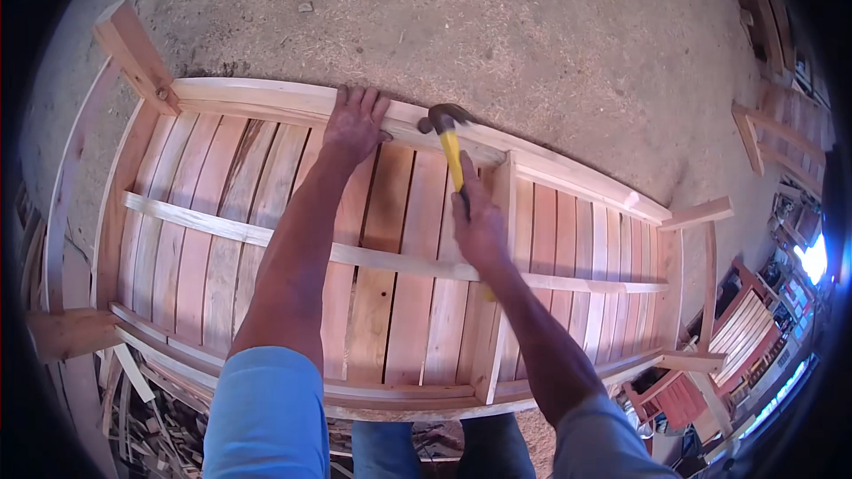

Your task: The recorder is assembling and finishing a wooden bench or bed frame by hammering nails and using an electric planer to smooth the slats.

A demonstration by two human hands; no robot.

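Note:
A long wooden frame with slats, like a bench turned upside down, lies across the view. My left hand (358, 122) rests on its far rail (257, 98), palm down, with the fingers stretched over the wood. My right hand (482, 223) is closed around the yellow and black handle of a claw hammer (452, 149). The dark hammer head is over the far rail, to the right of my left hand; whether it touches the wood I cannot tell. No nail can be made out. A thin lengthwise strip (390, 259) passes beneath both forearms.
Legs stick up at the frame's corners, such as the far left leg (133, 43) and far right leg (698, 214). A crosspiece (499, 302) spans the frame. Wood scraps (160, 426) lie at the lower left. A slatted wooden piece (741, 337) stands at the right.

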